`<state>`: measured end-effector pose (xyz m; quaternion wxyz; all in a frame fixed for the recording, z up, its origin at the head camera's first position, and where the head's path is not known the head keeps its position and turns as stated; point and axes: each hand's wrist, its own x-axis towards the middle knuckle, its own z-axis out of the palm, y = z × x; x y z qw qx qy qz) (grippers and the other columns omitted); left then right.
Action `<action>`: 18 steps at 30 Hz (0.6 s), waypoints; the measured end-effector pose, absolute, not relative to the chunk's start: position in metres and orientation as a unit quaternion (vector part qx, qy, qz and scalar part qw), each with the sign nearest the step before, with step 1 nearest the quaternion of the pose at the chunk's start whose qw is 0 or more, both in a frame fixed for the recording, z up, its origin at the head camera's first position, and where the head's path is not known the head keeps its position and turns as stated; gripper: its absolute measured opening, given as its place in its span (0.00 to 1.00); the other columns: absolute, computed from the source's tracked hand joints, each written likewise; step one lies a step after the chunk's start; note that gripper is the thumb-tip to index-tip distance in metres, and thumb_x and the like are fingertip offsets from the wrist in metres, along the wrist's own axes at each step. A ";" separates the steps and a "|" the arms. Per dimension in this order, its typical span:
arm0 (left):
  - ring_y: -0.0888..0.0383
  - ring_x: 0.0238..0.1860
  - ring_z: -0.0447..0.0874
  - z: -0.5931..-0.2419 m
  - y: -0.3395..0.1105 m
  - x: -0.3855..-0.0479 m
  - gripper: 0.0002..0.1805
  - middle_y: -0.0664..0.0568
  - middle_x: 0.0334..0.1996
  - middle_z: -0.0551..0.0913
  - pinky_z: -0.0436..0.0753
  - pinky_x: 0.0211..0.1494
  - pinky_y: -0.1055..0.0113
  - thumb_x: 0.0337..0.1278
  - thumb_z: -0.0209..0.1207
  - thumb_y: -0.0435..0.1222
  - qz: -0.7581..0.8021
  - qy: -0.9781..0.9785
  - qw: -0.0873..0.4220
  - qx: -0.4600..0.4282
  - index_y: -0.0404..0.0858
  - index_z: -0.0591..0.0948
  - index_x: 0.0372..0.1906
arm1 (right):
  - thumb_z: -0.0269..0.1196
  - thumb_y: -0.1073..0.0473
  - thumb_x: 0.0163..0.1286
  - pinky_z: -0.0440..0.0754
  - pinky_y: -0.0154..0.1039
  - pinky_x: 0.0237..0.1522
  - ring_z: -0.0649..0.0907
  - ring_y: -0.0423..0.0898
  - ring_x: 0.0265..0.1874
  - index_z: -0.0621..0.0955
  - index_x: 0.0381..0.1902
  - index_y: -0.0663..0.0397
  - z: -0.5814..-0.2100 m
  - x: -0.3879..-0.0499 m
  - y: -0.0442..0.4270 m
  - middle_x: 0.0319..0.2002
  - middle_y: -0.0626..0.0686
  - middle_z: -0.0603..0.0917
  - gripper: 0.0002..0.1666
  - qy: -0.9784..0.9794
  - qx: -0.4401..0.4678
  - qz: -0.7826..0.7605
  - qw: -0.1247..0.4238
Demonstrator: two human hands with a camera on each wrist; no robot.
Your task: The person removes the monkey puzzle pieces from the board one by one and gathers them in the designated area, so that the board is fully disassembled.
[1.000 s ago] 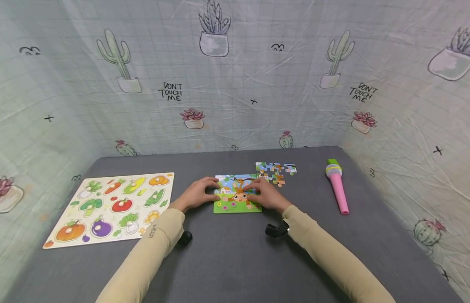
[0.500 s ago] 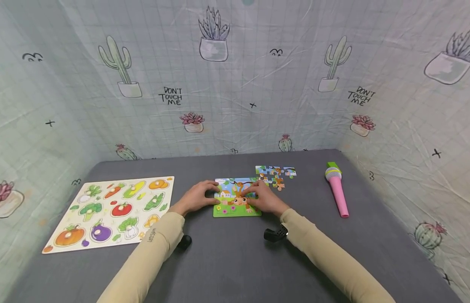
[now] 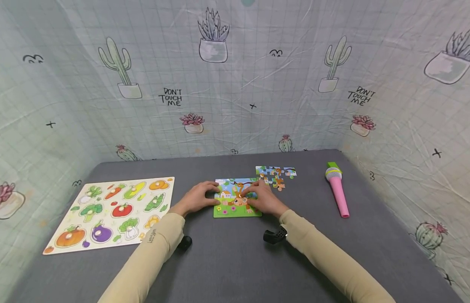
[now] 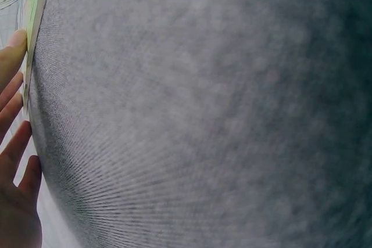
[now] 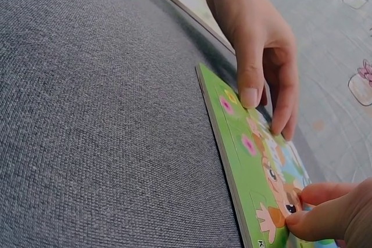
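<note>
Right hand (image 3: 268, 198) pinches a monkey-eye piece (image 5: 291, 202) on the puzzle board (image 3: 232, 210); opposite, the left hand (image 3: 198, 197), fingers spread, touches the board's edge; loose pieces (image 3: 275, 171) lie just beyond the right.

Head view looks forward and down across the table (image 3: 227, 265). Both wrist views sit low, close, sharing the puzzle (image 5: 261, 169).

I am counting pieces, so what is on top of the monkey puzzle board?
The puzzle board bears a monkey scene. The right hand seems to pinch a piece at the monkey's eye; the left hand touches the left side. What the right hand covers cannot be seen.
</note>
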<state>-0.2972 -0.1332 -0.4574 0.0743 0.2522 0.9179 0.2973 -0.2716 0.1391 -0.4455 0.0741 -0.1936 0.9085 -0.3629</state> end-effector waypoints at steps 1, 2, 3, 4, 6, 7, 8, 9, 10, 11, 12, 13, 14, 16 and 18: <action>0.45 0.70 0.63 -0.457 -0.133 -0.297 0.24 0.48 0.67 0.71 0.64 0.71 0.47 0.58 0.67 0.45 0.297 0.918 0.075 0.251 0.39 0.82 0.56 | 0.65 0.65 0.67 0.71 0.48 0.47 0.67 0.54 0.50 0.86 0.47 0.50 -0.445 -0.272 0.139 0.53 0.57 0.68 0.12 0.910 -0.196 -0.358 0.072; 0.45 0.70 0.63 -0.458 -0.133 -0.297 0.24 0.48 0.67 0.71 0.64 0.71 0.47 0.58 0.67 0.45 0.297 0.918 0.075 0.252 0.39 0.82 0.56 | 0.65 0.65 0.67 0.71 0.49 0.47 0.67 0.54 0.49 0.86 0.47 0.51 -0.445 -0.271 0.138 0.52 0.57 0.68 0.12 0.911 -0.197 -0.355 0.071; 0.45 0.70 0.63 -0.458 -0.133 -0.298 0.24 0.48 0.67 0.71 0.64 0.71 0.47 0.58 0.67 0.45 0.296 0.918 0.075 0.251 0.39 0.82 0.56 | 0.65 0.65 0.67 0.71 0.49 0.46 0.68 0.54 0.49 0.86 0.48 0.51 -0.444 -0.271 0.138 0.52 0.57 0.68 0.12 0.912 -0.197 -0.353 0.071; 0.46 0.70 0.63 -0.458 -0.132 -0.298 0.24 0.48 0.67 0.71 0.64 0.71 0.47 0.57 0.67 0.45 0.297 0.919 0.077 0.249 0.39 0.82 0.56 | 0.65 0.65 0.67 0.71 0.48 0.46 0.69 0.53 0.48 0.86 0.48 0.51 -0.444 -0.271 0.138 0.52 0.57 0.68 0.12 0.913 -0.196 -0.351 0.073; 0.46 0.70 0.63 -0.458 -0.132 -0.298 0.24 0.48 0.67 0.71 0.64 0.71 0.48 0.58 0.67 0.45 0.298 0.918 0.079 0.249 0.39 0.82 0.56 | 0.65 0.65 0.67 0.72 0.47 0.43 0.70 0.53 0.48 0.86 0.49 0.52 -0.444 -0.271 0.139 0.52 0.56 0.68 0.13 0.913 -0.192 -0.351 0.078; 0.45 0.70 0.63 -0.458 -0.132 -0.298 0.24 0.48 0.67 0.71 0.64 0.71 0.48 0.58 0.67 0.45 0.299 0.918 0.077 0.250 0.39 0.82 0.56 | 0.64 0.65 0.67 0.73 0.46 0.42 0.71 0.53 0.47 0.85 0.49 0.52 -0.443 -0.271 0.139 0.52 0.56 0.68 0.13 0.913 -0.190 -0.352 0.081; 0.45 0.70 0.63 -0.458 -0.132 -0.298 0.24 0.48 0.67 0.71 0.64 0.71 0.47 0.58 0.67 0.45 0.299 0.917 0.076 0.251 0.39 0.82 0.56 | 0.64 0.65 0.67 0.74 0.45 0.40 0.72 0.53 0.47 0.85 0.49 0.53 -0.443 -0.271 0.139 0.52 0.57 0.68 0.13 0.912 -0.190 -0.353 0.082; 0.45 0.70 0.63 -0.458 -0.131 -0.298 0.23 0.48 0.67 0.71 0.64 0.71 0.47 0.58 0.67 0.45 0.300 0.917 0.075 0.252 0.39 0.82 0.56 | 0.64 0.66 0.67 0.74 0.45 0.39 0.72 0.53 0.47 0.85 0.49 0.53 -0.442 -0.271 0.139 0.52 0.57 0.68 0.13 0.912 -0.190 -0.354 0.083; 0.45 0.70 0.64 -0.458 -0.131 -0.298 0.23 0.47 0.67 0.71 0.64 0.71 0.47 0.58 0.67 0.45 0.300 0.917 0.074 0.254 0.39 0.82 0.56 | 0.64 0.66 0.67 0.74 0.44 0.39 0.72 0.53 0.47 0.85 0.49 0.54 -0.442 -0.272 0.140 0.52 0.57 0.68 0.13 0.912 -0.191 -0.354 0.082; 0.45 0.70 0.64 -0.458 -0.131 -0.298 0.23 0.47 0.67 0.71 0.64 0.71 0.48 0.58 0.67 0.45 0.301 0.916 0.073 0.255 0.38 0.82 0.56 | 0.64 0.66 0.67 0.75 0.44 0.38 0.73 0.53 0.47 0.85 0.50 0.54 -0.442 -0.272 0.140 0.53 0.58 0.68 0.14 0.911 -0.194 -0.355 0.081; 0.44 0.70 0.64 -0.457 -0.131 -0.298 0.23 0.47 0.67 0.71 0.64 0.71 0.47 0.58 0.67 0.45 0.301 0.916 0.072 0.256 0.38 0.82 0.56 | 0.64 0.67 0.67 0.75 0.44 0.38 0.73 0.53 0.46 0.85 0.50 0.55 -0.442 -0.272 0.140 0.53 0.58 0.69 0.14 0.910 -0.198 -0.355 0.079; 0.44 0.70 0.64 -0.457 -0.131 -0.297 0.23 0.46 0.67 0.71 0.64 0.71 0.47 0.58 0.67 0.44 0.302 0.915 0.071 0.257 0.38 0.82 0.56 | 0.64 0.67 0.67 0.75 0.44 0.38 0.73 0.53 0.47 0.84 0.51 0.56 -0.441 -0.273 0.140 0.54 0.59 0.69 0.15 0.910 -0.200 -0.356 0.078; 0.44 0.70 0.64 -0.457 -0.132 -0.297 0.23 0.46 0.67 0.71 0.64 0.71 0.47 0.58 0.67 0.44 0.303 0.915 0.072 0.256 0.38 0.82 0.56 | 0.63 0.68 0.67 0.75 0.43 0.38 0.73 0.52 0.46 0.84 0.52 0.56 -0.441 -0.273 0.140 0.55 0.59 0.69 0.15 0.909 -0.202 -0.356 0.076; 0.44 0.70 0.64 -0.456 -0.132 -0.297 0.23 0.46 0.67 0.71 0.64 0.71 0.47 0.58 0.67 0.44 0.303 0.915 0.073 0.256 0.38 0.82 0.56 | 0.63 0.68 0.68 0.75 0.43 0.38 0.74 0.51 0.44 0.83 0.53 0.57 -0.442 -0.274 0.140 0.56 0.60 0.69 0.16 0.908 -0.205 -0.357 0.075; 0.44 0.69 0.64 -0.456 -0.133 -0.296 0.23 0.46 0.67 0.71 0.64 0.71 0.47 0.58 0.67 0.44 0.302 0.915 0.074 0.256 0.38 0.82 0.56 | 0.62 0.69 0.68 0.75 0.43 0.37 0.74 0.50 0.42 0.82 0.54 0.58 -0.443 -0.275 0.141 0.56 0.60 0.70 0.17 0.907 -0.210 -0.358 0.074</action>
